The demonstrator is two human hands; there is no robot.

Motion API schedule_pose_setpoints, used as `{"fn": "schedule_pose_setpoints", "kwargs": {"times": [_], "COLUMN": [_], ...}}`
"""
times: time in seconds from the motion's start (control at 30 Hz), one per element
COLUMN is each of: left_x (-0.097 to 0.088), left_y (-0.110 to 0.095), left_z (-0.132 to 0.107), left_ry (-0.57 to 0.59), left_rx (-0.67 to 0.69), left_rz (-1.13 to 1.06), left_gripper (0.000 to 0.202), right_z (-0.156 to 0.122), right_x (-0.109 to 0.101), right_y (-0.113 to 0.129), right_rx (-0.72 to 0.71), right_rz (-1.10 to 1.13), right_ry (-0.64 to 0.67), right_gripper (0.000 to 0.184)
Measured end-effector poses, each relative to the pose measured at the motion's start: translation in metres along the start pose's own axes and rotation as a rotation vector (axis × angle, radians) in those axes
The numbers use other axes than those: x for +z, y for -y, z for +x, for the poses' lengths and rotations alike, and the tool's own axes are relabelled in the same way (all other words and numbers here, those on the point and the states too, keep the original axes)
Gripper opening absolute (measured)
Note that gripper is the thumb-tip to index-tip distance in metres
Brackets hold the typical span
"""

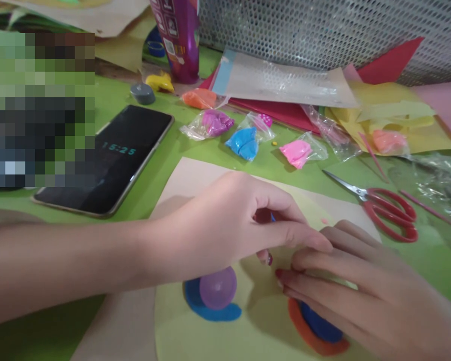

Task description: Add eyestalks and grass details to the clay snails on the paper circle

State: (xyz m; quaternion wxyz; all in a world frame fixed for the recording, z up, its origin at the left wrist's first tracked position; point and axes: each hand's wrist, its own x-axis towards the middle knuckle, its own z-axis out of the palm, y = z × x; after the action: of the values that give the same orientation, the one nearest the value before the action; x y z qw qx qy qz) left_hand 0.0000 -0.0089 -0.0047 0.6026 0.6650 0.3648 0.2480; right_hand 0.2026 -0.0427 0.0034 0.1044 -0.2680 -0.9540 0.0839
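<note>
Being worked over by both hands: the pale yellow flat paper shape [188, 336], lying on the whitish paper sheet [131, 326] on the green table [156, 175]. Bearing a shiny purple round piece [218, 291] upon a blue curved strip [210, 313], also a dark blue rounded piece [321, 323] bordered by an orange band [300, 331]. Touching the right hand [353, 281] with the thumb of the bent left hand [244, 225]; hiding the fingertips partly, so being unable to tell of any grasped thing. Lying farther: red-handled metal scissors [369, 201], black phone [105, 180].

Counted were 1 pr. red-handled metal scissors [366, 195], 1 blk. rectangular phone [110, 168] w/ lit digits, min. 5 soft coloured lumps in clear plastic bags [296, 153]; also 1 flat lilac disc [218, 287], 1 orange crescent [303, 331], 1 curved blue strip [211, 313], 1 dk.-blue piece [323, 327].
</note>
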Motion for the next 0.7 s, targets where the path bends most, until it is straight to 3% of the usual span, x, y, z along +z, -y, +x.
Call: {"fn": "schedule_pose_setpoints", "kwargs": {"times": [0.7], "left_x": [0.0012], "left_y": [0.0026], "left_z": [0.0013], "left_ry": [-0.01], "left_rx": [0.012], "left_rz": [-0.019], "left_gripper": [0.018], "right_z": [0.0001], "right_x": [0.001], "right_y": [-0.0006], "right_rx": [0.021], "right_rz": [0.051], "right_ry": [0.022], "right_gripper": [0.024]}}
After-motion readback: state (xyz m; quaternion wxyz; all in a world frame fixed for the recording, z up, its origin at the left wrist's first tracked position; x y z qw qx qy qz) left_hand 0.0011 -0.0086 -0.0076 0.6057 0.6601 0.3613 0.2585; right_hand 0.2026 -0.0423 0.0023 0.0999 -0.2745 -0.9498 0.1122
